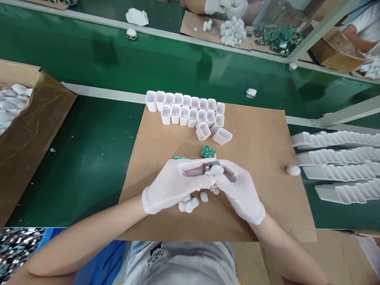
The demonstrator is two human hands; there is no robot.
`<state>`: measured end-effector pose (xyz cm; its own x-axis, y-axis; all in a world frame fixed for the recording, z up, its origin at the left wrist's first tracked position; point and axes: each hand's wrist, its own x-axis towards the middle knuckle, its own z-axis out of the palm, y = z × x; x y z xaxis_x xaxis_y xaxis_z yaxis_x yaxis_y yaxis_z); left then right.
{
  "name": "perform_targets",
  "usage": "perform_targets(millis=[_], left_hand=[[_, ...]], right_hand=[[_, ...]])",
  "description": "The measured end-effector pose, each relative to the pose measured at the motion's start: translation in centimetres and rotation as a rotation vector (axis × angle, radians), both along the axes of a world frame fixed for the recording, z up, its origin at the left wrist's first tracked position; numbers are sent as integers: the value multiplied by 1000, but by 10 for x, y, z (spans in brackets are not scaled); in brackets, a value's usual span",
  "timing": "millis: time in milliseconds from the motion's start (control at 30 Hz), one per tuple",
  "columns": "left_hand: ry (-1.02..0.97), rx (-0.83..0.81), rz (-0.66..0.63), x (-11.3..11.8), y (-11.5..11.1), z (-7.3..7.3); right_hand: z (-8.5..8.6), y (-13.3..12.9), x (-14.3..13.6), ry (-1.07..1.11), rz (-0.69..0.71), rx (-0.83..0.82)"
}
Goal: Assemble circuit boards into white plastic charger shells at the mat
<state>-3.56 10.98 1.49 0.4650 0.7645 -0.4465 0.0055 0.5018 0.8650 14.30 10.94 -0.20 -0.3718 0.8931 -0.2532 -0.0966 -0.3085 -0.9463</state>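
In white gloves, my left hand (178, 181) and my right hand (241, 189) meet over the cardboard sheet (258, 138). Between their fingertips they hold a small circuit board (206, 168) together with a white putty lump (216, 170). The fingers of both hands are closed on these. Just beyond the hands lies a green circuit board (208, 151), and another board (180, 157) is partly hidden behind my left hand. More white lumps (189, 204) rest below my hands. White open-topped cups (184, 115) stand in rows farther back, one of them tilted at the right front.
An open cardboard box (38, 114) with white pieces is at the left. Rows of stacked white cups (341, 154) and a white round piece (293, 170) lie at the right. Beyond the green divider, another person's gloved hands (228, 8) work near white lumps and circuit boards.
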Motion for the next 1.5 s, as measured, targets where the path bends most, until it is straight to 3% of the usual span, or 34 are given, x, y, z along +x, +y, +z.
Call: perform_targets(millis=[233, 433, 633, 900, 1200, 1367, 1500], left_hand=[[24, 29, 60, 2, -1, -3], [-31, 27, -42, -3, 1, -6], [-68, -18, -57, -4, 2, -2], [-107, -21, -112, -7, 5, -8], [-89, 4, -47, -4, 3, -3], [-84, -10, -30, -2, 1, -5], [-93, -3, -53, -4, 2, 0]], right_hand=[[4, -4, -3, -58, -66, 9], [1, -5, 0, -42, -65, 87], [3, -6, 1, -75, -70, 139], [0, -8, -1, -146, -74, 166], [-3, -8, 1, -96, -60, 242], [-9, -12, 0, -230, -81, 389], [-11, -12, 0, -291, -228, 575]])
